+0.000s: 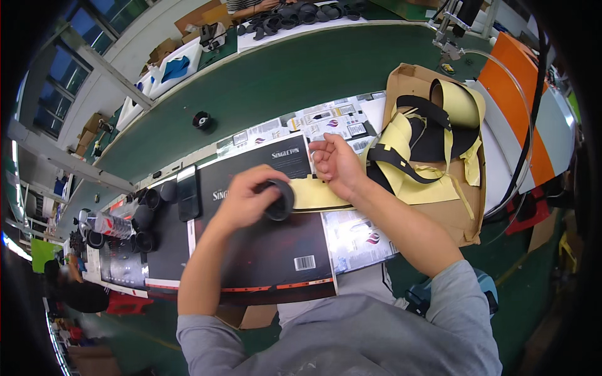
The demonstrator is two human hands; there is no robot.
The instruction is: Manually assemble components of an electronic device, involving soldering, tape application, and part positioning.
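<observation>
My left hand (246,195) grips a black round cup-shaped part (283,202), with the fingers over its rim and its opening partly covered. A yellow backing strip with black edges (320,193) lies just right of that part; whether the two touch, I cannot tell. Over the strip's upper edge hangs my right hand (338,166), palm turned inward. Its fingers are loosely curled and apart, and nothing shows in them. Beneath both hands is a dark printed cardboard sheet (251,250) on the bench.
At right, an open cardboard box (467,229) holds yellow backing sheets and black strips. A phone (187,194), a clear bottle (111,224) and several black cups (145,241) stand at left. Farther off are a small dark round object (202,120) and a person's hands (266,5) behind more black parts.
</observation>
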